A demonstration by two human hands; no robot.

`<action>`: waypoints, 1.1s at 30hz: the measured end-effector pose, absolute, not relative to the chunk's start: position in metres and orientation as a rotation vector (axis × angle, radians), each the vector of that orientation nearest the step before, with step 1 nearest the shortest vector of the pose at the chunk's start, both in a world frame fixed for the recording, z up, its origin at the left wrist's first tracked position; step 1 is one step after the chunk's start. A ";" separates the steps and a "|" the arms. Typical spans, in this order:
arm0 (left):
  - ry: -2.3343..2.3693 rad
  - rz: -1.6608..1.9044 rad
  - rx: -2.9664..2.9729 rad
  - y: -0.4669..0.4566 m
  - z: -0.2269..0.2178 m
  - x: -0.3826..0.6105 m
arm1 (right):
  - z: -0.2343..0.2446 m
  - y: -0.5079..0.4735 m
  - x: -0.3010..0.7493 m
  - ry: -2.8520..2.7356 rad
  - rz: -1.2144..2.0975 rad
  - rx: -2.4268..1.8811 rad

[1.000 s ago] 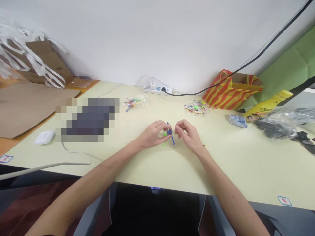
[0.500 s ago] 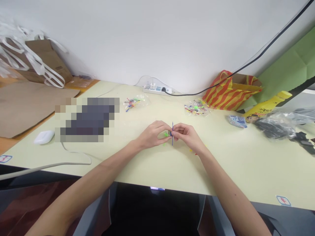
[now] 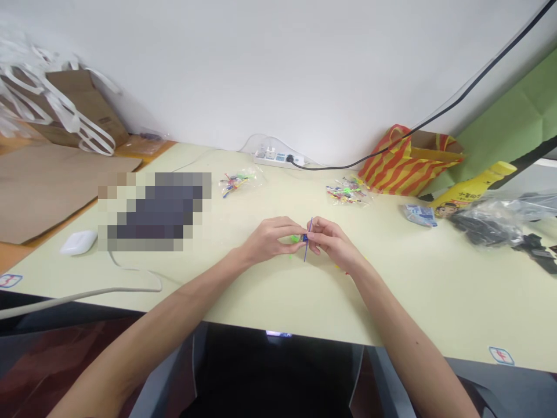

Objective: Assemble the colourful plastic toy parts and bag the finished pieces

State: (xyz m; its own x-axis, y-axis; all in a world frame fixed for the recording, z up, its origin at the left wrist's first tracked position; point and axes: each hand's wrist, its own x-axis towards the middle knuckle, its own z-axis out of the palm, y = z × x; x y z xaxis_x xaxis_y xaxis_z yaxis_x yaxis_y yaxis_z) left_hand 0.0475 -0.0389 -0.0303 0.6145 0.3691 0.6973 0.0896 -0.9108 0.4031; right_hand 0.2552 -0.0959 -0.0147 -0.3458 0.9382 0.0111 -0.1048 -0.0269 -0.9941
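Above the middle of the table, my left hand [image 3: 276, 239] pinches a small green plastic piece [image 3: 295, 238] between thumb and fingers. My right hand [image 3: 328, 238] is closed at its fingertips on a thin blue plastic bar [image 3: 305, 254], which stands nearly upright and leans a little to the right. Bar and green piece meet between the two hands; the fingers cover the joint, so I cannot tell whether they are fastened. Small red and yellow pieces [image 3: 347, 273] lie on the table, partly hidden under my right wrist.
Two clear bags of colourful plastic parts, one at left [image 3: 237, 181] and one at right [image 3: 347, 190], lie farther back. Behind them is a power strip [image 3: 278, 159]. A striped bag [image 3: 409, 165] and yellow bottle [image 3: 472, 188] stand right; a white case [image 3: 78, 242] lies left.
The blue bar has tilted from upright to leaning right at its top. Both hands have shifted very slightly to the right, still holding the pieces.
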 end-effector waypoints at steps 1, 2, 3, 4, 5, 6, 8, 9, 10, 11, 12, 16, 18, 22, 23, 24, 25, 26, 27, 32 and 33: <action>0.361 1.199 2.507 -0.039 -0.031 0.048 | -0.015 -0.096 0.255 -1.371 1.522 -0.947; 0.351 1.206 2.504 -0.039 -0.031 0.048 | -0.016 -0.095 0.255 -1.367 1.526 -0.950; 0.341 1.213 2.504 -0.040 -0.032 0.048 | -0.017 -0.095 0.255 -1.360 1.528 -0.954; 0.333 1.222 2.506 -0.040 -0.032 0.048 | -0.018 -0.095 0.256 -1.354 1.529 -0.958; 0.326 1.230 2.510 -0.040 -0.033 0.048 | -0.019 -0.095 0.256 -1.349 1.528 -0.962; 0.320 1.236 2.512 -0.041 -0.033 0.048 | -0.020 -0.094 0.257 -1.347 1.523 -0.964; 0.311 1.245 2.513 -0.041 -0.034 0.048 | -0.021 -0.094 0.258 -1.352 1.510 -0.963; 0.307 1.248 2.512 -0.040 -0.034 0.048 | -0.021 -0.094 0.259 -1.358 1.504 -0.963; 0.304 1.252 2.510 -0.040 -0.034 0.048 | -0.021 -0.094 0.259 -1.364 1.497 -0.964; 0.304 1.256 2.507 -0.040 -0.034 0.047 | -0.021 -0.094 0.260 -1.370 1.490 -0.966; 0.305 1.262 2.502 -0.040 -0.034 0.047 | -0.020 -0.094 0.260 -1.374 1.484 -0.966; 0.317 1.282 2.445 -0.039 -0.035 0.046 | -0.018 -0.094 0.258 -1.334 1.473 -0.916; 0.327 1.294 2.408 -0.040 -0.036 0.047 | -0.018 -0.094 0.256 -1.306 1.490 -0.871; 0.339 1.309 2.365 -0.041 -0.036 0.048 | -0.019 -0.095 0.255 -1.281 1.536 -0.812; 0.336 1.318 2.356 -0.041 -0.035 0.048 | -0.020 -0.095 0.255 -1.278 1.541 -0.805; 0.331 1.329 2.346 -0.041 -0.035 0.049 | -0.020 -0.095 0.255 -1.277 1.544 -0.801; 0.329 1.340 2.337 -0.041 -0.035 0.049 | -0.020 -0.095 0.255 -1.276 1.545 -0.797; 0.328 1.350 2.330 -0.041 -0.035 0.049 | -0.021 -0.095 0.255 -1.274 1.543 -0.796; 0.328 1.356 2.326 -0.042 -0.035 0.049 | -0.021 -0.094 0.255 -1.273 1.541 -0.795; 0.331 1.352 2.313 -0.042 -0.035 0.049 | -0.023 -0.094 0.255 -1.270 1.533 -0.801; 0.330 1.350 2.312 -0.042 -0.035 0.048 | -0.023 -0.094 0.255 -1.268 1.534 -0.802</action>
State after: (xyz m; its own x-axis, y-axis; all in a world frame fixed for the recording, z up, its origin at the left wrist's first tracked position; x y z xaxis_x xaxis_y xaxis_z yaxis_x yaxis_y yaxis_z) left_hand 0.0484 -0.0416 -0.0349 0.4950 0.4143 0.7637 -0.0158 -0.8746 0.4847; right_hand 0.2546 -0.0938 -0.0234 -0.3277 0.9411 0.0832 -0.2588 -0.0047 -0.9659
